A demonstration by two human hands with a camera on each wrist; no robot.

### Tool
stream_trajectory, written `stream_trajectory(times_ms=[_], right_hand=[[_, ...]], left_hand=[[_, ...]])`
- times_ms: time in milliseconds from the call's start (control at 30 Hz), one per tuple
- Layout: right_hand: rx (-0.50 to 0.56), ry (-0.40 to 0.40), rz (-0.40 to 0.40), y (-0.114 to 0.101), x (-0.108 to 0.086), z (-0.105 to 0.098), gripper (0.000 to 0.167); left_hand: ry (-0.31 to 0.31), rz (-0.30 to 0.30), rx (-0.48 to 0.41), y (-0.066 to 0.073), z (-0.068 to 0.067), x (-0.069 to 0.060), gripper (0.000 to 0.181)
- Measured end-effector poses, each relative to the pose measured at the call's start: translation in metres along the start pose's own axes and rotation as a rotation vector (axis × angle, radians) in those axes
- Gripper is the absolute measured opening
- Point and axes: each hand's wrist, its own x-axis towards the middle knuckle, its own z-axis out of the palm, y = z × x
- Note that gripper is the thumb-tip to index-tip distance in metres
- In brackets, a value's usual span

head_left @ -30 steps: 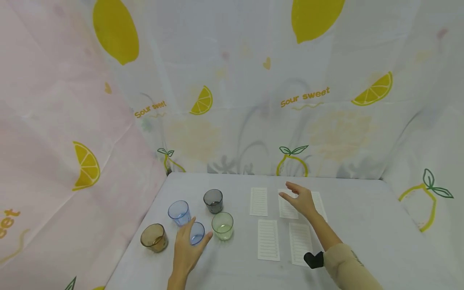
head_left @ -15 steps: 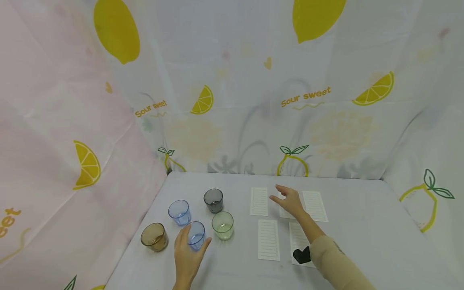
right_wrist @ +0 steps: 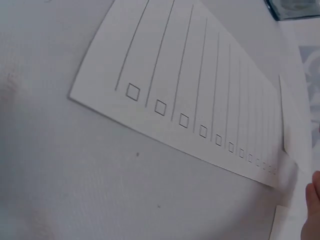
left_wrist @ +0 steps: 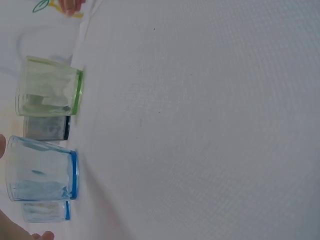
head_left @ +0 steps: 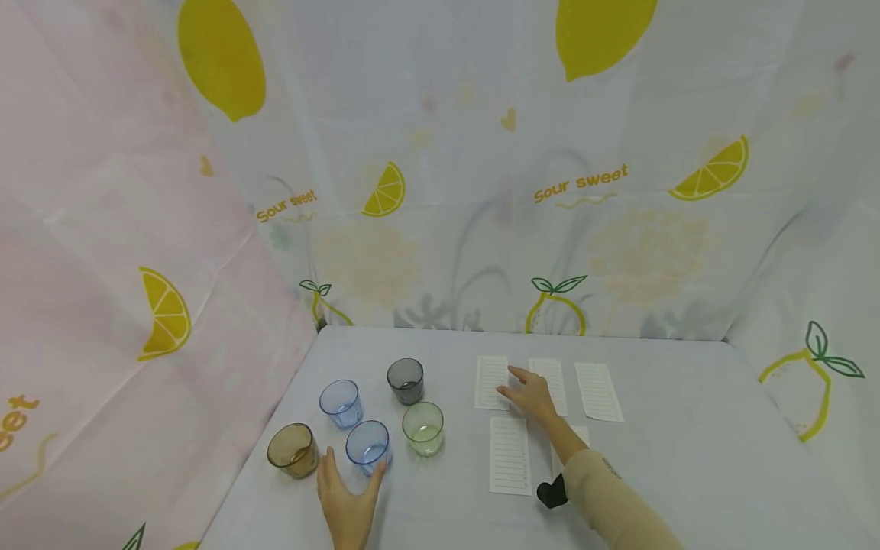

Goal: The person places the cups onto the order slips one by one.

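Note:
My left hand point(head_left: 349, 504) stands just in front of the nearer blue glass point(head_left: 366, 439), fingers and thumb spread apart. The thumb overlaps that glass's lower right side; whether it touches cannot be told. In the left wrist view, the blue glass point(left_wrist: 42, 170) stands between fingertips at the left edge. Over the paper sheets hovers my right hand point(head_left: 535, 396), fingers bent loosely and nothing between them. It is nearest the back left lined sheet point(head_left: 490, 378). The right wrist view shows a lined sheet point(right_wrist: 175, 95) with small check boxes, and some fingertips point(right_wrist: 314, 192).
Around the nearer blue glass stand another blue glass point(head_left: 341, 403), an amber glass point(head_left: 292, 449), a grey glass point(head_left: 406, 382) and a green glass point(head_left: 422, 429). More lined sheets lie at the front point(head_left: 509, 458) and back right point(head_left: 598, 391). Lemon-print cloth point(head_left: 454, 191) hangs behind.
My left hand has drawn back toward the table's front, away from the nearer blue glass, fingers spreading wider. My right hand has moved left and nearer across the sheets, from the middle one toward the left one.

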Motion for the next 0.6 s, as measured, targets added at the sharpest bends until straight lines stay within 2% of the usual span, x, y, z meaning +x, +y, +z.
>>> stream_trajectory(times_ms=[100,233,333,467,600], right_hand=[[-0.047,0.008,-0.007,0.004,-0.001,0.007,0.052],[-0.025,-0.005,0.005,0.005,-0.004,0.011,0.053],[-0.017,-0.01,-0.015,0.005,-0.004,0.014,0.054],[-0.068,-0.003,-0.071,0.006,-0.003,0.017,0.055],[-0.095,-0.006,-0.086,0.006,-0.002,0.018,0.057]], left_hand=[[-0.021,-0.055,-0.021,-0.002,0.001,-0.002,0.095],[-0.056,-0.123,-0.074,-0.003,0.004,-0.003,0.096],[-0.08,-0.162,-0.125,-0.004,0.005,-0.003,0.095],[-0.094,-0.18,-0.156,-0.005,0.008,-0.001,0.093],[-0.106,-0.193,-0.151,-0.004,0.01,0.001,0.09]])
